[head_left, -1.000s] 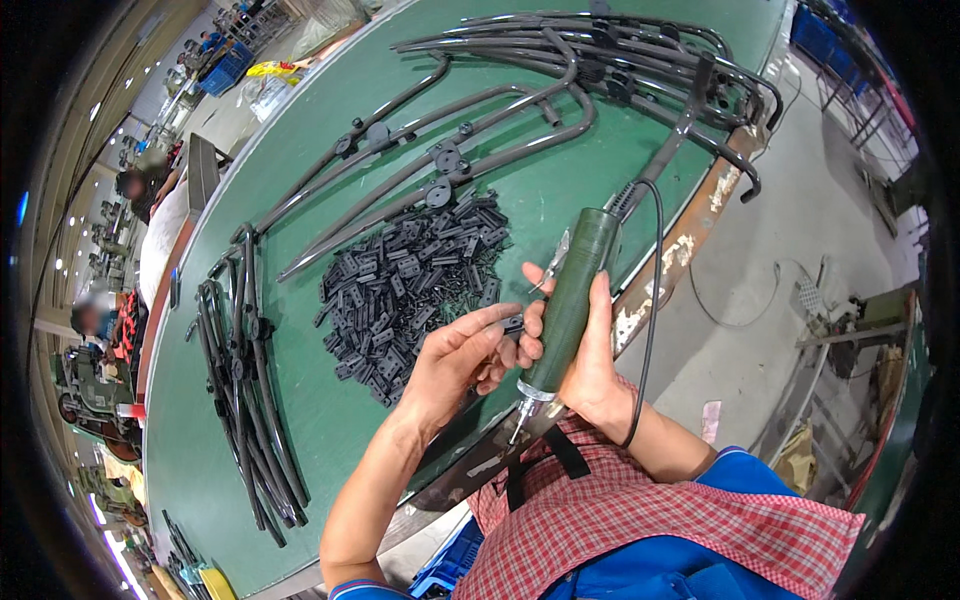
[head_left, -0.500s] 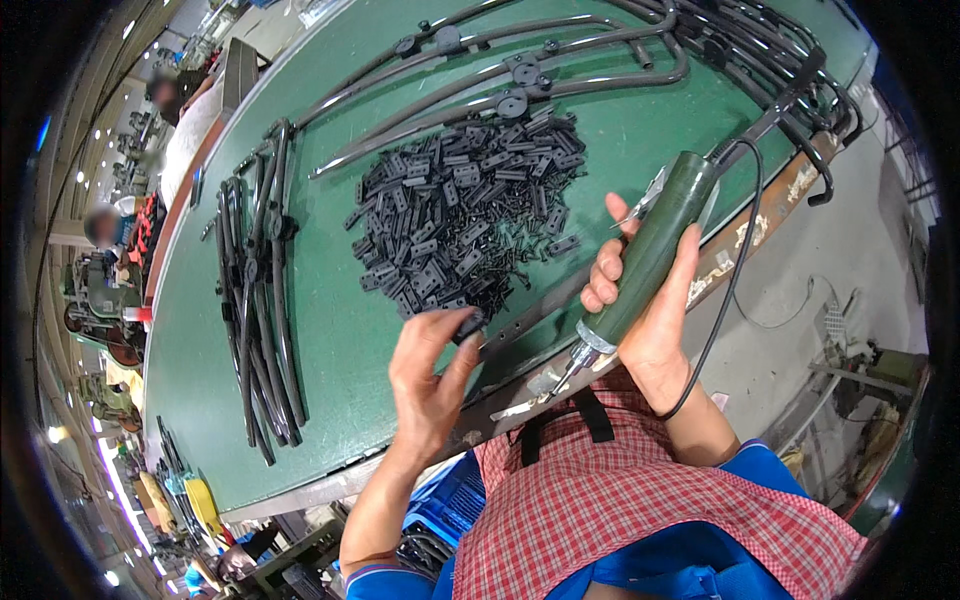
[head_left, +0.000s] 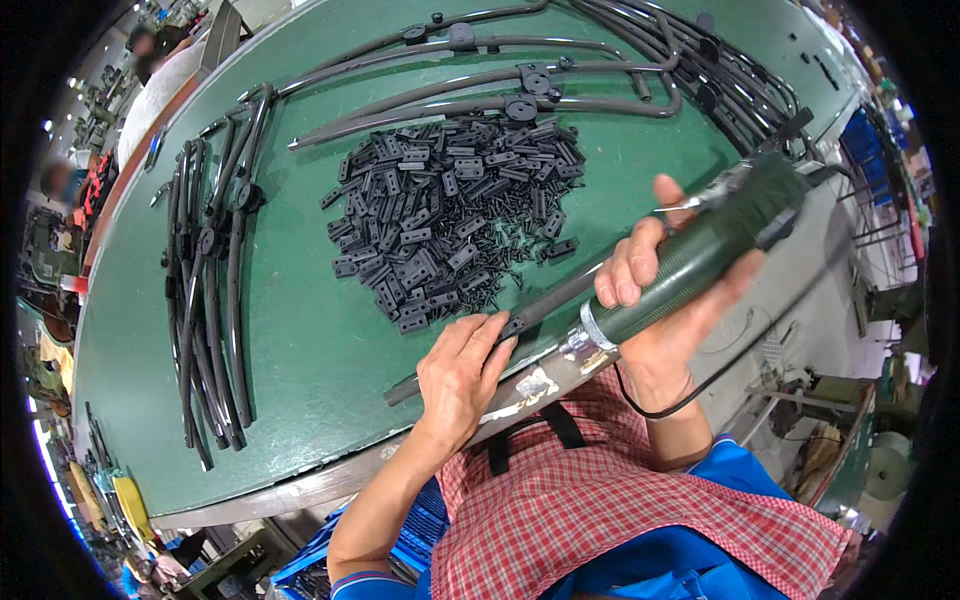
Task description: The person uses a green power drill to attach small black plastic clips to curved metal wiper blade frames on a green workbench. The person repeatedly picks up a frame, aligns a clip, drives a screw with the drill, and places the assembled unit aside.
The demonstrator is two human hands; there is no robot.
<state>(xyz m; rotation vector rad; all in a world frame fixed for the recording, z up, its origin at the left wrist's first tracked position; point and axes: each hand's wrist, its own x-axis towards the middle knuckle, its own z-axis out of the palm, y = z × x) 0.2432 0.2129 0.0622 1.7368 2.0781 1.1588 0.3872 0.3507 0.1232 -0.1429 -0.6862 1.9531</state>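
Note:
My right hand (head_left: pixel 668 300) is wrapped round a green corded electric screwdriver (head_left: pixel 690 255), whose metal nose (head_left: pixel 585 335) points down and left by the table's front edge. A dark metal tube (head_left: pixel 555 300) lies along that edge, partly behind my hands. The fingers of my left hand (head_left: pixel 462 370) are closed at the tube, pressing a small black plastic block (head_left: pixel 512 326) onto it; most of the block is hidden under the fingertips. Just beyond lies a heap of black two-hole plastic blocks (head_left: pixel 415 215) mixed with small dark screws (head_left: pixel 510 240).
Bent dark tubes with round joints (head_left: pixel 440 95) lie across the back of the green table (head_left: pixel 310 380). More tube frames are stacked at the left (head_left: pixel 205 300) and far right (head_left: pixel 715 70). The screwdriver's black cable (head_left: pixel 715 385) loops beside my right forearm. Below the table stands a blue crate (head_left: pixel 420 525).
My left hand has brought the black block down from in front of the heap onto the tube. The screwdriver has tilted to a flatter angle, and the view has shifted.

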